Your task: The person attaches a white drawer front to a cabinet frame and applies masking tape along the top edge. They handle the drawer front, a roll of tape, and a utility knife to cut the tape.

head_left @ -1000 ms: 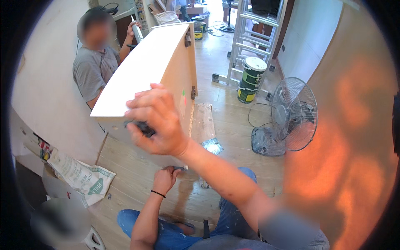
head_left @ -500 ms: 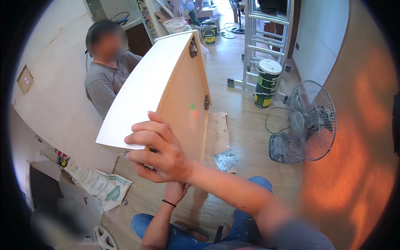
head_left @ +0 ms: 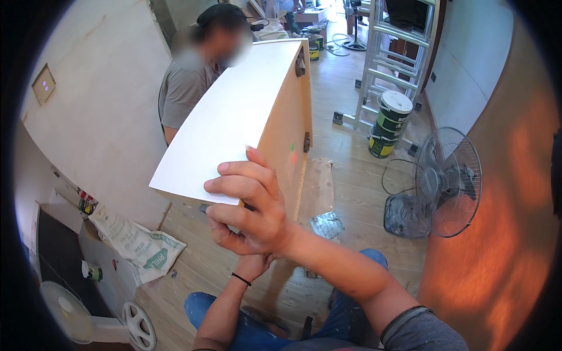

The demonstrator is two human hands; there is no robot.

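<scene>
Gently brace the box point(head_left: 234, 105): your right hand point(head_left: 252, 205) curls round a dark piece point(head_left: 203, 207) at its near corner, left hand point(head_left: 253, 266) below, grip hidden.

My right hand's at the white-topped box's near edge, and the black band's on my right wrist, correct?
Not quite: the head view shows the black band on your left wrist. Your right hand is at the white-topped box's near edge.

I find a room under renovation, as shown by a ladder point(head_left: 393, 76), stacked pails point(head_left: 386, 126), a sack point(head_left: 143, 245) on the wood-look floor point(head_left: 351, 175), and to my left a smudged wall point(head_left: 111, 117).
</scene>
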